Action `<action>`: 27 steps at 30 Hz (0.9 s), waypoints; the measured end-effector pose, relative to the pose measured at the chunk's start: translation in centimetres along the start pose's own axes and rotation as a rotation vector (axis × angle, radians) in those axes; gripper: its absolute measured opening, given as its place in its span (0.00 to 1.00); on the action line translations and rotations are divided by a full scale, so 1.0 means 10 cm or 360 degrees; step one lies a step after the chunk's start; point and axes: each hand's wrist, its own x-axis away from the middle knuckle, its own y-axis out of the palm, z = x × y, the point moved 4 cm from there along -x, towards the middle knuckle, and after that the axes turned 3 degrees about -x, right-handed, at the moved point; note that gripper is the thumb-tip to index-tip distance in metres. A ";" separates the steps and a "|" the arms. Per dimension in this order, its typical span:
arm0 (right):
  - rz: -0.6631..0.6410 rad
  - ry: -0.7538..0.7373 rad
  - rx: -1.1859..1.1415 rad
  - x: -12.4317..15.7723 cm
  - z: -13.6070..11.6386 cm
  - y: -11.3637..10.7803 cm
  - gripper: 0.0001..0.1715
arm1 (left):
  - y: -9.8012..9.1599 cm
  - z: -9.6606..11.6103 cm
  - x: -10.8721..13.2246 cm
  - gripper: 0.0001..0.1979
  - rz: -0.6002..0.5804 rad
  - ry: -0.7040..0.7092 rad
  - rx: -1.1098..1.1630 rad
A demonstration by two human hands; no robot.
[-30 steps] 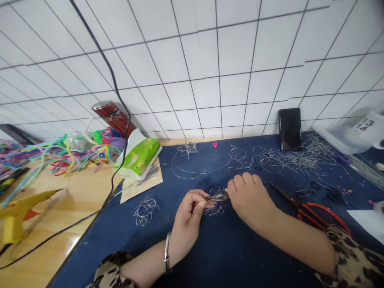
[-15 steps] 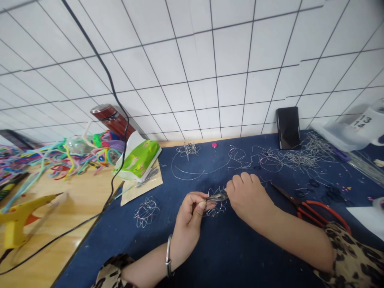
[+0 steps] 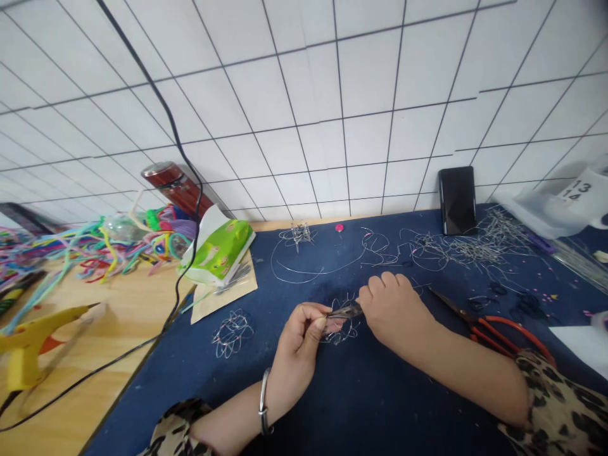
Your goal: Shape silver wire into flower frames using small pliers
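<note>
My right hand [image 3: 392,310] is wrapped round a pair of pliers [image 3: 346,311], whose jaws point left. Pinched between thumb and fingers, my left hand [image 3: 304,345] holds thin wire right at the tips of those jaws; the exact piece is mostly hidden. A looped wire shape [image 3: 349,332] with small pink beads shows just behind and below the pliers. To the left lies a second looped wire shape [image 3: 232,334], flat on the dark blue mat [image 3: 285,405]. Further back stands a small wire frame [image 3: 301,234], beside a pink round piece [image 3: 339,228].
Red-handled scissors [image 3: 503,335] lie by my right forearm. Tangled wire [image 3: 484,247] and a black phone-like object [image 3: 456,201] are at the back right. Leftward are a tissue pack [image 3: 223,250], a red flask [image 3: 178,190], coloured pipe cleaners [image 3: 114,253], a yellow glue gun [image 3: 28,351] and a black cable [image 3: 177,278].
Almost nothing differs. Both hands keep their grip at the same spot, and the view has shifted very slightly.
</note>
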 end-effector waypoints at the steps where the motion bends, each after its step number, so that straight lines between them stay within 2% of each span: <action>1: -0.0005 -0.0005 -0.0003 0.00 0.00 0.01 0.07 | 0.00 0.00 0.00 0.04 -0.0009 -0.0002 0.0003; 8: -0.0023 -0.0024 -0.0020 0.01 0.01 0.03 0.06 | -0.01 0.01 -0.02 0.05 -0.0044 -0.0003 0.0046; 22: -0.0068 -0.0064 -0.0084 0.02 0.02 0.07 0.08 | -0.05 0.08 -0.08 0.05 -0.0316 -0.0024 -0.0039; 27: -0.0071 -0.0062 -0.0103 0.03 0.02 0.09 0.08 | -0.05 0.08 -0.10 0.05 -0.0336 -0.0057 -0.0017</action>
